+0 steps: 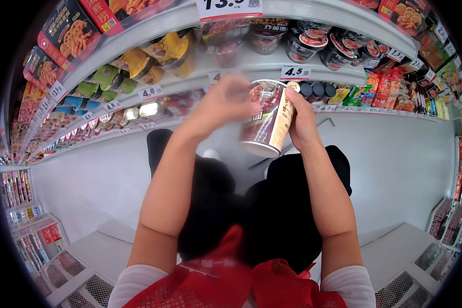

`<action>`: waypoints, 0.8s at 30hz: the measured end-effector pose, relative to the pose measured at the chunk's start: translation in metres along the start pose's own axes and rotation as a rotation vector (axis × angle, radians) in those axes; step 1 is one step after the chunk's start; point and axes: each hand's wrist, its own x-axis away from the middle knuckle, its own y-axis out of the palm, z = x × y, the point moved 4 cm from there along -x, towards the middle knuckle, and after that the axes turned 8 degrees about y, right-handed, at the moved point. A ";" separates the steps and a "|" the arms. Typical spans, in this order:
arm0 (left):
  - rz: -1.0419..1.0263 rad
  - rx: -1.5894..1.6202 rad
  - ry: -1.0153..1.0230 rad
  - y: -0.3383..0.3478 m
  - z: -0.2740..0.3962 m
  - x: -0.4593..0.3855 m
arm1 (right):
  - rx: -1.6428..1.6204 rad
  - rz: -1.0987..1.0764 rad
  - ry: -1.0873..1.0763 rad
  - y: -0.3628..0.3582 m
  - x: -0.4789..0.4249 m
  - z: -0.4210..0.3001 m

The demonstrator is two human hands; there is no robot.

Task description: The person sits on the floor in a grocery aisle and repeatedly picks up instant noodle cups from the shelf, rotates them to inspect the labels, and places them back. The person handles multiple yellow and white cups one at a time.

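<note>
An instant noodle cup (267,119), dark brown and cream with a white bottom rim, is tilted in front of the shelves. My right hand (302,119) grips it along its right side, with fingers behind it. At the cup's upper left is my left hand (231,98), blurred, its thumb over the cup's front and its fingers apart; whether it touches the cup I cannot tell. Above, on the shelf, stand dark noodle bowls (267,34), black bowls with red-patterned lids (306,42) and yellow cups (169,50).
A curved white shelf edge with a price tag (295,72) runs just above the cup. Lower down are dark-lidded jars (317,90) and bright snack packets (385,90). Boxed meals (75,32) fill the upper left. My knees are bent below my arms, and mesh baskets (86,288) stand behind me.
</note>
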 end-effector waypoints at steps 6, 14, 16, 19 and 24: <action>-0.194 0.027 -0.284 0.002 -0.018 -0.002 | 0.519 -0.201 0.025 -0.002 0.003 -0.016; -0.615 -0.154 -0.222 0.032 -0.081 -0.010 | 1.081 -0.270 -0.374 0.009 0.018 -0.004; -0.666 -0.155 -0.231 0.039 -0.095 -0.016 | 1.063 -0.269 -0.317 0.000 0.012 0.007; -0.645 -0.192 -0.363 0.050 -0.129 -0.019 | 1.139 -0.200 -0.290 -0.012 0.010 0.013; -0.322 -0.747 -0.433 0.040 -0.230 -0.016 | 1.291 -0.038 -0.297 -0.028 0.016 -0.006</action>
